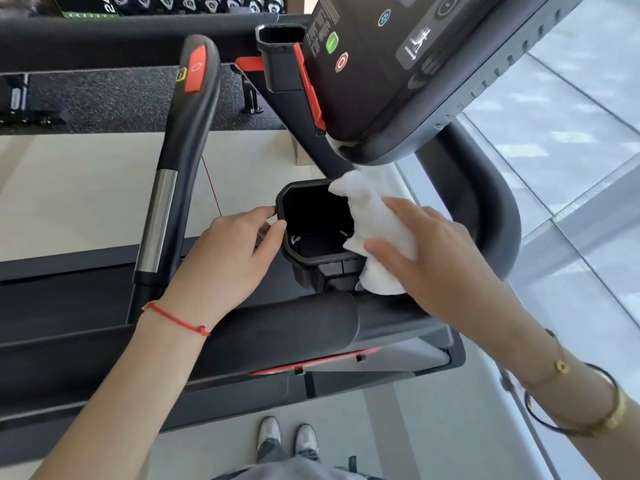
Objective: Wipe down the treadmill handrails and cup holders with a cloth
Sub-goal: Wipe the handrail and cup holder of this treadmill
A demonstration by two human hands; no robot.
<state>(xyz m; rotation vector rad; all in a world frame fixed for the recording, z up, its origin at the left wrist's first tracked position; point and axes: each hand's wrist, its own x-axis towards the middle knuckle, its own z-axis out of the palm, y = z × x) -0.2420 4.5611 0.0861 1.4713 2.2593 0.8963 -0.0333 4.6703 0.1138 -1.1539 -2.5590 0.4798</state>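
A black cup holder sits at the centre of the treadmill, below the console. My left hand pinches its left rim between thumb and fingers. My right hand grips a white cloth and presses it over the holder's right rim. A second cup holder stands farther off beside the console. The black padded handrail runs just below my hands. An upright handle with a red button rises to the left.
The curved black side rail wraps round to the right of the cloth. A thin red safety cord hangs beside the upright handle. Dumbbell racks line the far wall. My shoes stand on the pale floor below.
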